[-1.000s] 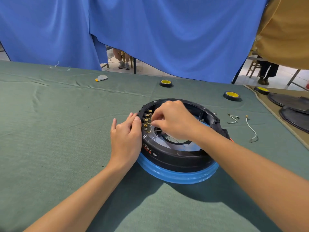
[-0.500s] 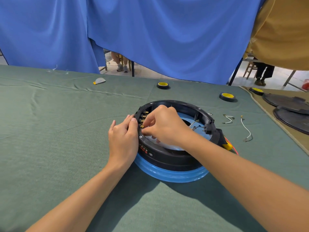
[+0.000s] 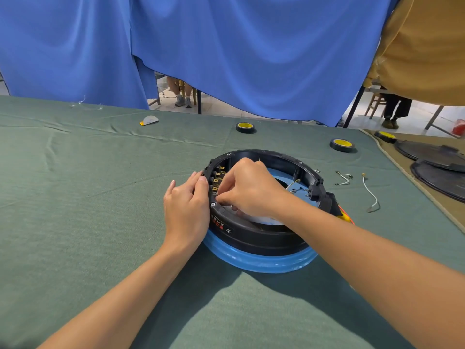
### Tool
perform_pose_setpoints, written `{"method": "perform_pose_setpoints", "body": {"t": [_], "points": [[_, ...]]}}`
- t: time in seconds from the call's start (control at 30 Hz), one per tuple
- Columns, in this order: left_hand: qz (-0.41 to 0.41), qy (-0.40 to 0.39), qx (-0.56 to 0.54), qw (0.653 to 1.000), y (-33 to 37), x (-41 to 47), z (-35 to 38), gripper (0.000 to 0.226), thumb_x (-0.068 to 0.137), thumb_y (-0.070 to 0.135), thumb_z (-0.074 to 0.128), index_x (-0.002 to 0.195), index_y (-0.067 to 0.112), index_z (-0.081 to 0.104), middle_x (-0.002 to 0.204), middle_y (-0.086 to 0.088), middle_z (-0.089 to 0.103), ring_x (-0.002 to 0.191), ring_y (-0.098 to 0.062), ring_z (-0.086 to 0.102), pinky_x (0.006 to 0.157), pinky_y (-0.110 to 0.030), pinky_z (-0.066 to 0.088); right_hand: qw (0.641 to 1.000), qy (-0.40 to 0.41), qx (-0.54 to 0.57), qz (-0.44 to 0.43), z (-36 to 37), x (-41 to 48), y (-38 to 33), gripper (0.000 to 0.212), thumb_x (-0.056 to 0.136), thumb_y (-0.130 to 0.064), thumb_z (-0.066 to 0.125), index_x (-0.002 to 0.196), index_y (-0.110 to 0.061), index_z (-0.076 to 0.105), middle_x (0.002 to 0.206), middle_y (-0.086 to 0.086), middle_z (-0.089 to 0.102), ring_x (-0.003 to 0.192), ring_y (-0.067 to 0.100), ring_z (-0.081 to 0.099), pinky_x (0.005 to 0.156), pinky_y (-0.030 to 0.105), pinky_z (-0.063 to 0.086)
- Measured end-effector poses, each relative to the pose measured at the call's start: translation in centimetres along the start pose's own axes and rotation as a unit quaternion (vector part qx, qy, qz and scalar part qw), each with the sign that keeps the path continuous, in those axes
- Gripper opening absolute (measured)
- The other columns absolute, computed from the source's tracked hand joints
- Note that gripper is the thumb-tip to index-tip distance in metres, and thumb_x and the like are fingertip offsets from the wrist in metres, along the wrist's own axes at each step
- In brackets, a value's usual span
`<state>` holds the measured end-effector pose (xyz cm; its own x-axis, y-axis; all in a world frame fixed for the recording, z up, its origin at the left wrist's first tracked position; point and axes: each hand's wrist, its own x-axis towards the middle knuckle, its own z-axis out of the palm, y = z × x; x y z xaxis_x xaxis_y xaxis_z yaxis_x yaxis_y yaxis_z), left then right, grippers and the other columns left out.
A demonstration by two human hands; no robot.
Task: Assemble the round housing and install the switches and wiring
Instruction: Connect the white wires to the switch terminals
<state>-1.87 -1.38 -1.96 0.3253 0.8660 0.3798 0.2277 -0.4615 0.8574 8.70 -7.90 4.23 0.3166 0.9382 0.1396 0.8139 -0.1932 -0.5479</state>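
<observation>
The round housing (image 3: 261, 238), a black ring on a blue base, lies on the green cloth at the centre. A row of switches (image 3: 217, 179) with brass terminals lines its left inner wall. My left hand (image 3: 186, 207) presses its fingers against the outside of that wall, next to the switches. Reaching inside the ring, my right hand (image 3: 249, 190) has its fingers curled and pinches a thin wire at the lowest terminal. The wire is mostly hidden under the fingers. More wiring and a black connector (image 3: 310, 192) sit at the ring's right side.
Two loose white wires (image 3: 344, 178) (image 3: 371, 192) lie right of the housing. Yellow-cored tape rolls (image 3: 245, 127) (image 3: 341, 144) stand farther back. Black round covers (image 3: 440, 177) lie on the neighbouring table at right. A small white scrap (image 3: 150, 120) lies far left, and a blue curtain hangs behind.
My right hand has slid down the switch row from the upper terminals to the lowest one. My left hand has stayed against the housing wall.
</observation>
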Motion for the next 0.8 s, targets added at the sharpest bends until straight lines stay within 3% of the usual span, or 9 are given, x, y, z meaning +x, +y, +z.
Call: {"method": "perform_pose_setpoints", "body": {"t": [0.13, 0.33, 0.63, 0.8], "points": [[-0.005, -0.003, 0.010, 1.000, -0.08, 0.03, -0.03, 0.060, 0.087, 0.038, 0.028, 0.126, 0.012, 0.065, 0.133, -0.006, 0.062, 0.129, -0.015, 0.050, 0.118, -0.026, 0.010, 1.000, -0.010, -0.018, -0.020, -0.37, -0.07, 0.22, 0.011, 0.081, -0.021, 0.078, 0.080, -0.010, 0.078, 0.073, 0.004, 0.070, 0.090, 0.028, 0.060, 0.082, 0.044, 0.055], [-0.006, -0.003, 0.014, 1.000, 0.09, -0.04, 0.00, 0.060, 0.087, 0.038, 0.028, 0.128, 0.011, 0.064, 0.135, -0.005, 0.060, 0.131, -0.012, 0.048, 0.115, -0.022, 0.008, 0.999, 0.004, -0.036, -0.034, -0.45, -0.16, 0.54, 0.014, 0.084, -0.024, 0.076, 0.080, -0.010, 0.077, 0.060, -0.009, 0.057, 0.083, 0.024, 0.058, 0.086, 0.044, 0.052], [-0.020, -0.014, 0.013, 1.000, 0.19, -0.06, -0.07, 0.061, 0.087, 0.038, 0.027, 0.130, 0.013, 0.063, 0.138, -0.005, 0.058, 0.132, -0.015, 0.047, 0.118, -0.027, 0.010, 0.999, 0.012, -0.023, -0.041, 0.19, 0.23, 0.68, 0.013, 0.085, -0.022, 0.073, 0.080, -0.011, 0.076, 0.076, 0.005, 0.069, 0.083, 0.025, 0.056, 0.085, 0.044, 0.053], [-0.019, -0.008, 0.018, 1.000, 0.26, -0.26, -0.06, 0.042, 0.100, 0.023, 0.035, 0.128, 0.010, 0.063, 0.136, -0.006, 0.059, 0.132, -0.014, 0.047, 0.114, -0.023, 0.009, 0.999, 0.013, -0.018, -0.043, 0.30, 0.31, 0.55, 0.013, 0.086, -0.022, 0.073, 0.084, -0.010, 0.077, 0.078, 0.005, 0.071, 0.082, 0.027, 0.062, 0.083, 0.044, 0.055]]}}
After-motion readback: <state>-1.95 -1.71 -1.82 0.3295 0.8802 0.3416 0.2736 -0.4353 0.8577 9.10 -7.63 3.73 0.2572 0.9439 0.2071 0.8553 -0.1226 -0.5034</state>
